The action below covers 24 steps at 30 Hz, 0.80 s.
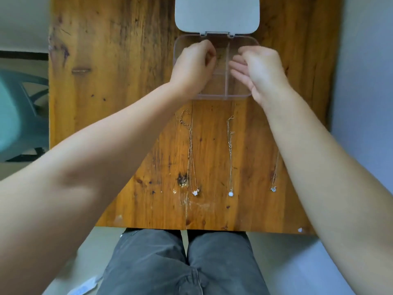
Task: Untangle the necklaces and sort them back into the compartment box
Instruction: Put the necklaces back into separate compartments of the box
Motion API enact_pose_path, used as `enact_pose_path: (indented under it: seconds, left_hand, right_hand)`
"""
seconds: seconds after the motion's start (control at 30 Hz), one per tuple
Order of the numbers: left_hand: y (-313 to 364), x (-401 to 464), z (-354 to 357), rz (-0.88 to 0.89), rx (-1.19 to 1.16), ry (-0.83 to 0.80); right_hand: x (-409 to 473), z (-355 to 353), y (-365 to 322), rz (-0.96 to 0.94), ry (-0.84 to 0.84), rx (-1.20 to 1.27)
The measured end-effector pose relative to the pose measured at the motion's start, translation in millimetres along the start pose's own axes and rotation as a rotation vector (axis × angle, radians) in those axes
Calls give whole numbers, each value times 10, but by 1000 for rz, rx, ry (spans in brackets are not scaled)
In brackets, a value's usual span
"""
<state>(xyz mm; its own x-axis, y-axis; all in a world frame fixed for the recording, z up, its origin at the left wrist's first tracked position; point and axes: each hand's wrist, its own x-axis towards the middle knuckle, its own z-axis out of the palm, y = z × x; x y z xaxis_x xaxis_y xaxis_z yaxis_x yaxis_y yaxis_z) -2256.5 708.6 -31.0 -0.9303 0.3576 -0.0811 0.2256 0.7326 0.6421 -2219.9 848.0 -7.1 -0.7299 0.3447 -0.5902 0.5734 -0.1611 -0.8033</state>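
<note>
A clear compartment box (pixel 223 96) stands at the table's far middle, its pale grey lid (pixel 217 13) folded back. Both hands hover over it. My left hand (pixel 194 60) has its fingers curled in over the far left compartment. My right hand (pixel 258 69) is over the right side, thumb and forefinger pinched and the other fingers loosely bent. No chain shows in either hand. Three necklaces lie straight on the wood nearer me: one with a flower pendant (pixel 195 192), one with a round white pendant (pixel 231 193), and one with a bluish pendant (pixel 273 189) partly hidden by my right forearm.
The wooden table (pixel 127 81) has its near edge just above my knees. A teal plastic chair (pixel 19 116) stands on the floor to the left. A pale wall runs along the table's right side.
</note>
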Motion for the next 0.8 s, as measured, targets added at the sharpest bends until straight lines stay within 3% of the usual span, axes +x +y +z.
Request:
enact_pose_path:
  seconds: [0.07, 0.17, 0.27, 0.43, 0.53, 0.7, 0.8]
  left_hand:
    - [36, -284, 35, 230, -17, -30]
    - [40, -754, 243, 522, 93, -254]
    - [-68, -879, 534, 596, 424, -407]
    - [-111, -883, 617, 796, 638, -426]
    - [-100, -877, 587, 779, 665, -453]
    - [-129, -949, 380, 407, 101, -448]
    - [-176, -997, 356, 435, 165, -428]
  right_hand:
    - [-230, -243, 195, -64, 64, -53]
    - [-581, -475, 688, 56, 159, -132]
    - [-869, -471, 1204, 143, 209, -240]
    - [-1178, -207, 1532, -13, 370, -502]
    - [-1276, -42, 1593, -97, 372, -708]
    - [-1298, 103, 1644, -148, 326, -934]
    - [-1245, 87, 1671, -193, 396, -960]
